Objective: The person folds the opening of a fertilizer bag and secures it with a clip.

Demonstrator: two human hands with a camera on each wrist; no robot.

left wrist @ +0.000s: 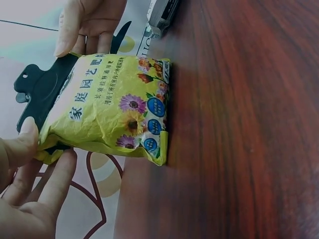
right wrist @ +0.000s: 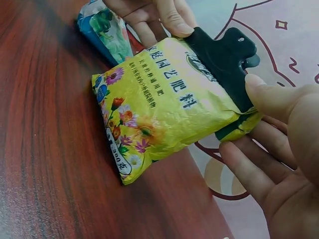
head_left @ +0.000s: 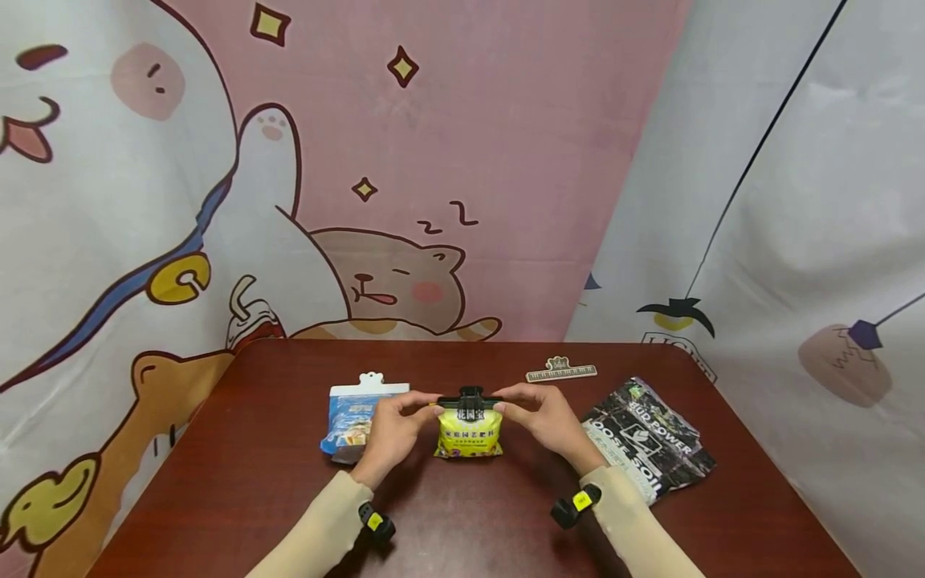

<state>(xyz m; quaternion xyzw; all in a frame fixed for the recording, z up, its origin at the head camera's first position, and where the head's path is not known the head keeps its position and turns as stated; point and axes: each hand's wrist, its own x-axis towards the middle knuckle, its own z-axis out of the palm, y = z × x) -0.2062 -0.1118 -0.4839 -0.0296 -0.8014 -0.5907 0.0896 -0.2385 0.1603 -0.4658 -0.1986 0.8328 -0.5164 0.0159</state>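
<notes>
A yellow fertilizer bag [head_left: 468, 437] printed with flowers stands upright on its lower edge in the head view. Across its top sits a black bag clip [right wrist: 219, 64]. My left hand [head_left: 395, 427] pinches the left end of the clip and bag top between thumb and fingers. At the opposite end, my right hand [head_left: 547, 419] does likewise, its thumb pressing the front of the clip in the right wrist view. A folded corner of the bag [right wrist: 241, 127] sticks out below the clip beside the right fingers.
Left of the hands lies a blue bag [head_left: 350, 417] with a white clip [head_left: 370, 388] on it. A black loose-soil bag [head_left: 643, 437] lies flat on the right of the brown table [head_left: 462, 530]. Behind it is a loose pale clip [head_left: 561, 370] with a piano-key pattern.
</notes>
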